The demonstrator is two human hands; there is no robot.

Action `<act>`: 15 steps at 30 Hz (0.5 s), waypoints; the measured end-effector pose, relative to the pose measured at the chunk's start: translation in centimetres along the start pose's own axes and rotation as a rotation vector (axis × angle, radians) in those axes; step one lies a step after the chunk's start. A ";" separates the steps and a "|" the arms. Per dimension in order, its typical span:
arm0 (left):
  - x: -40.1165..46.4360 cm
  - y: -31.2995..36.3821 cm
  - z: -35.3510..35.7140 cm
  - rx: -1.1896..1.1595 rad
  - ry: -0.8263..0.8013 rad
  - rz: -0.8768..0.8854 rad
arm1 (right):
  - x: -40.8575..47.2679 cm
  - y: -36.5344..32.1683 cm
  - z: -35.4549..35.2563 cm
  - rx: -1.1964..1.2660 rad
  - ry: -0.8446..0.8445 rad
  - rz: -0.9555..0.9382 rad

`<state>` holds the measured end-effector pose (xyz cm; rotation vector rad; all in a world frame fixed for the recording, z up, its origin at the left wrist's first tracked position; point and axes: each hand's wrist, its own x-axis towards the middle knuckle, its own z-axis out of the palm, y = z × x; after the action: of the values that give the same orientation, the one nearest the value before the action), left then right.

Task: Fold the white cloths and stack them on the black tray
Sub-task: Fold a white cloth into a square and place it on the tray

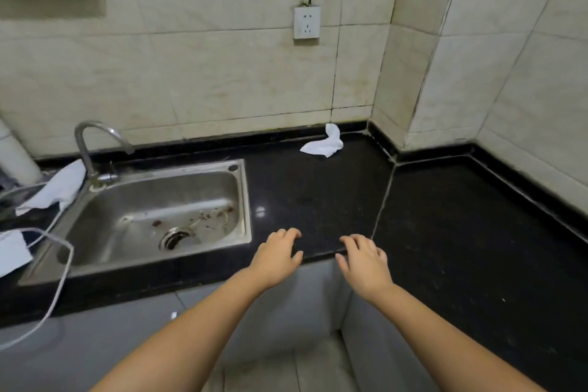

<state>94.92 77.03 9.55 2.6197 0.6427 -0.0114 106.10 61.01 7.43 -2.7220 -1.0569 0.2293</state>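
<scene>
A crumpled white cloth (325, 142) lies on the black countertop (318, 194) near the back wall. Another white cloth (59, 188) is draped at the left of the sink, beside the tap. A third white cloth (11, 251) shows at the left edge of the view. My left hand (280, 253) and my right hand (364, 259) hover over the counter's front edge, fingers relaxed and spread, holding nothing. No black tray is in view.
A steel sink (159, 216) with a curved tap (95, 149) takes up the left part of the counter. A white cable (60, 270) loops over the sink's left rim. The counter runs right into a tiled corner. A wall socket (306, 22) sits above.
</scene>
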 end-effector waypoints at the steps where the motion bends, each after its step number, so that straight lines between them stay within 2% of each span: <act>1: 1.9 -0.7 -0.6 0.019 -0.016 0.016 | 1.8 -0.3 -0.1 0.005 0.004 0.013; 9: 15.7 -2.9 -2.5 0.009 -0.082 0.072 | 14.9 0.3 -1.1 0.007 -0.006 0.110; 15: 27.1 -4.2 -2.2 0.006 -0.097 0.051 | 26.9 1.7 -0.6 0.010 -0.054 0.061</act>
<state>117.05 93.20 6.78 2.6221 0.5430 -0.1244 126.96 77.98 5.72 -2.7566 -0.9846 0.3188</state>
